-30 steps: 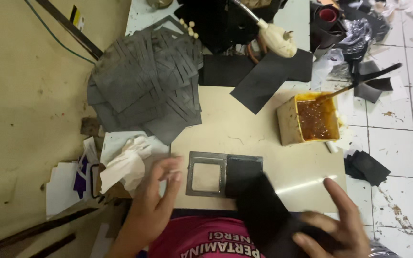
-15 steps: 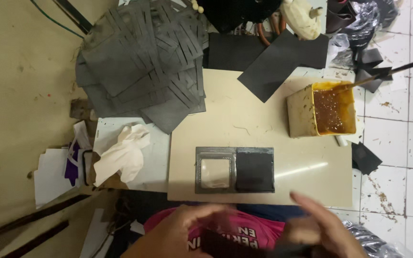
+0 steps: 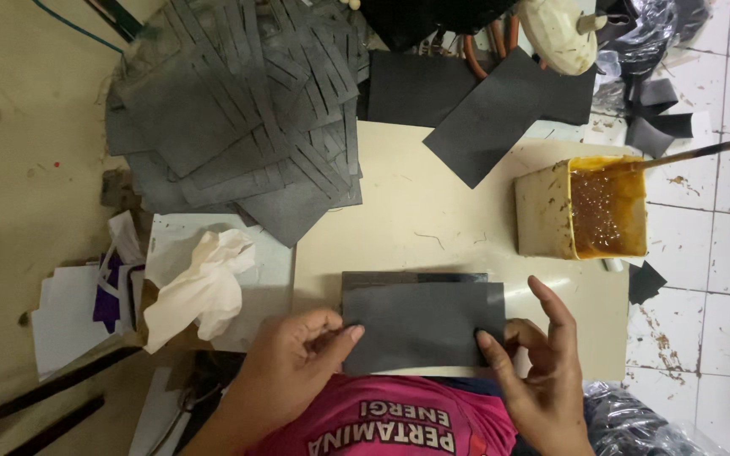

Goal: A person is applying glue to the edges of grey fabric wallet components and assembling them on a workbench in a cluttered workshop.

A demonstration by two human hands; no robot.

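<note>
Dark grey rect. sheet (image 3: 420, 325) lay flat at near edge of the cream board (image 3: 433, 211), on top of a dark frame piece whose far edge peeked out. Left hand (image 3: 293, 367) pinched sheet's near-left corner w/ thumb & forefinger; right hand (image 3: 542, 371) pressed its right edge w/ thumb, other fingers spread open, gripping nothing. Sheet looked matte, thin, stiff. Far left: heap of grey cut-out sheets (image 3: 238, 118) w/ slots. Right: cream tub of amber glue (image 3: 589, 207) w/ a stick in it. Crumpled white rag (image 3: 200, 287) left. White tiled floor (image 3: 720, 295) at right.
</note>
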